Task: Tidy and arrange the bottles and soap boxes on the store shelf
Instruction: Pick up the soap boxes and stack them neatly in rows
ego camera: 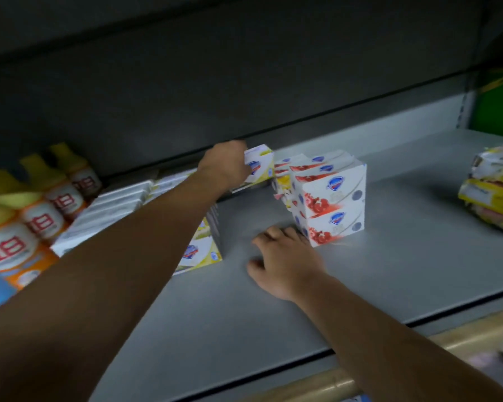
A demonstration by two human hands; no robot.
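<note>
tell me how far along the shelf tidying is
Done: the orange-and-white bottles with yellow caps stand in a row at the left, with white soap boxes lined up beside them. In hand: the left hand grips a white-and-yellow soap box at the back, while the right hand rests by the red-printed soap box stack. Left: that stack and the yellow packets at the right.

Yellow wrapped pkgs (494,190) at right; green panel (495,108) behind.

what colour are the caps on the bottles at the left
Yellow caps on the bottles, clearest in the head view.
</note>
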